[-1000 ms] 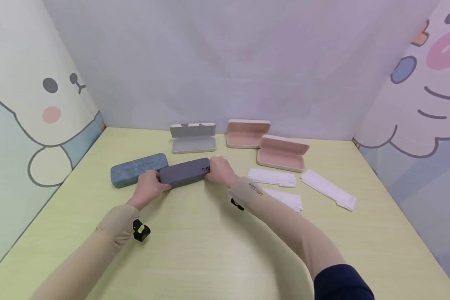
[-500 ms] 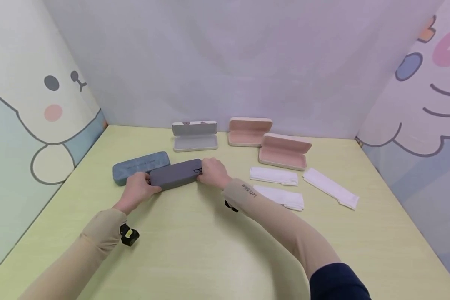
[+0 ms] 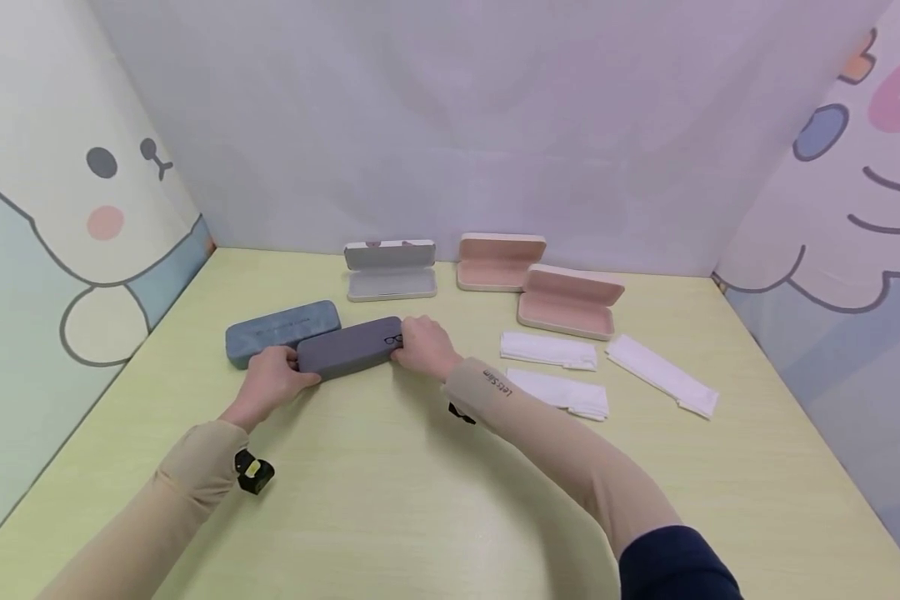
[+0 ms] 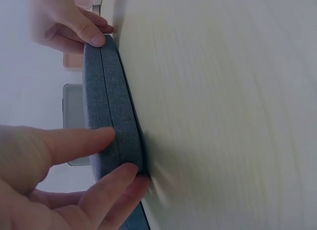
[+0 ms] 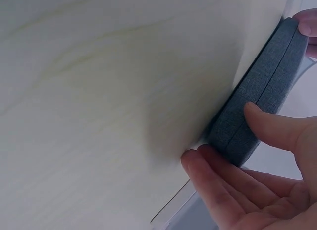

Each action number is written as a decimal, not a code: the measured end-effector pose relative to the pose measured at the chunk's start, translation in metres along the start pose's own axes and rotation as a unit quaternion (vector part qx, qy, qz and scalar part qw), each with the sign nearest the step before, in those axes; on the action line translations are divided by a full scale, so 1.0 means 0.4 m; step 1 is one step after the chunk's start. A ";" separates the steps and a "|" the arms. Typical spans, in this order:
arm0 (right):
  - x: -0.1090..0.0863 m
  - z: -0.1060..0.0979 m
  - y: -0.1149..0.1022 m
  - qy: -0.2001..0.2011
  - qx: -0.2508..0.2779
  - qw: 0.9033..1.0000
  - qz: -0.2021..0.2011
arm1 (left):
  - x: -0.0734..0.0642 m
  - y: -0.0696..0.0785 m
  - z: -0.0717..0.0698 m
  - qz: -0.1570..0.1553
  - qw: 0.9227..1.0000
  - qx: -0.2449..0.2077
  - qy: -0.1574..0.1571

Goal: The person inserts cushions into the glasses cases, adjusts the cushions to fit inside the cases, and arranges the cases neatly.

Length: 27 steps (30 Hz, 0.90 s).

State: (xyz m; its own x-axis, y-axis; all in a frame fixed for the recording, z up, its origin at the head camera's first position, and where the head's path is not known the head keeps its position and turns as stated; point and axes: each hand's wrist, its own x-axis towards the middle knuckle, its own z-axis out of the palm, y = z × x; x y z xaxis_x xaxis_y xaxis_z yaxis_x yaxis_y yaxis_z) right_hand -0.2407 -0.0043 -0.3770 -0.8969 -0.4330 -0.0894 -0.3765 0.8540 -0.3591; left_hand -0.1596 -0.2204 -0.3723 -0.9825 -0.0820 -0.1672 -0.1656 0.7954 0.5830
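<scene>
A closed dark grey glasses case (image 3: pixel 348 348) with a small glasses print lies between my hands, close over the table in the head view. My left hand (image 3: pixel 270 379) grips its left end, thumb on the front face. At the right end my right hand (image 3: pixel 426 346) holds it, partly covering the print. Both wrist views show the seam along the front of the case (image 4: pixel 111 101), and in the right wrist view the thumb of my right hand (image 5: pixel 277 160) lies by that seam. Right behind the left hand is a closed blue glasses case (image 3: pixel 281 327), overlapped by the grey one.
Along the back of the table (image 3: pixel 390 500) stand an open case with grey lining (image 3: pixel 392 283) and two open pink-lined cases, one (image 3: pixel 501 273) behind the other (image 3: pixel 566 310). Three folded white cloths, including a slanted one (image 3: pixel 662 375), lie at the right. A curtain (image 3: pixel 450 125) hangs behind.
Both hands have shifted left with the grey case, which now overlaps more of the blue case's front. In the last half second they have barely moved. The view has shifted slightly.
</scene>
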 end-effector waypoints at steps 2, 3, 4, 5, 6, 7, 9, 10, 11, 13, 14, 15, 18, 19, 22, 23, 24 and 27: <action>0.000 -0.002 0.006 -0.002 0.018 1.000 0.006 | 0.000 0.000 -0.002 -0.001 1.000 -0.001 -0.005; 0.000 -0.003 0.010 -0.003 0.028 1.000 0.009 | 0.000 -0.001 -0.005 -0.001 1.000 0.001 -0.007; -0.001 -0.006 0.014 -0.004 0.042 0.999 0.013 | 0.000 -0.001 -0.008 -0.002 1.000 0.003 -0.009; -0.002 -0.010 0.019 -0.006 0.053 0.998 0.016 | -0.001 0.000 -0.012 -0.003 1.000 0.006 -0.012; -0.004 -0.014 0.025 -0.007 0.063 0.998 0.016 | -0.002 0.002 -0.017 -0.004 1.000 0.010 -0.012; -0.007 -0.020 0.032 -0.009 0.076 0.997 0.019 | -0.003 0.005 -0.021 -0.001 1.000 0.017 -0.009; -0.014 -0.034 0.047 -0.007 0.084 0.996 0.016 | -0.003 0.013 -0.032 0.009 0.999 0.032 0.008; -0.018 -0.043 0.056 -0.005 0.085 0.996 0.013 | -0.002 0.018 -0.037 0.016 0.999 0.037 0.020; -0.021 -0.052 0.065 -0.001 0.081 0.997 0.010 | -0.002 0.024 -0.042 0.024 0.998 0.042 0.033; -0.029 -0.074 0.084 0.005 0.073 0.997 0.008 | 0.000 0.037 -0.054 0.044 0.996 0.043 0.063; -0.032 -0.085 0.095 0.014 0.062 0.998 0.007 | 0.000 0.045 -0.060 0.052 0.995 0.041 0.076; -0.035 -0.097 0.106 0.019 0.055 0.998 0.008 | 0.001 0.054 -0.067 0.059 0.994 0.038 0.088; -0.049 -0.137 0.140 0.031 0.050 0.998 0.019 | 0.005 0.087 -0.083 0.079 0.990 0.024 0.113; -0.055 -0.151 0.151 0.037 0.052 0.998 0.020 | 0.008 0.098 -0.085 0.084 0.989 0.023 0.119; -0.077 -0.189 0.185 0.048 0.069 0.996 0.016 | 0.019 0.130 -0.089 0.088 0.989 0.009 0.120; -0.085 -0.201 0.197 0.052 0.068 0.996 0.014 | 0.024 0.140 -0.088 0.090 0.989 0.007 0.119; -0.094 -0.213 0.208 0.056 0.066 0.996 0.015 | 0.029 0.150 -0.086 0.091 0.989 0.004 0.117; -0.120 -0.244 0.242 0.057 0.049 0.997 0.034 | 0.042 0.182 -0.076 0.097 0.990 -0.016 0.105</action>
State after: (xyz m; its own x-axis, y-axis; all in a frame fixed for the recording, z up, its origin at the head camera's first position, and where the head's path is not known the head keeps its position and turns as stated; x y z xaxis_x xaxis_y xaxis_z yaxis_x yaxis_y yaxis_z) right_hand -0.2567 0.1273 -0.3169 -0.9422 -0.3349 -0.0113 -0.2952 0.8453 -0.4454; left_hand -0.1906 -0.1823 -0.3083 -0.9916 -0.0544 0.1171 0.0291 0.7898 0.6127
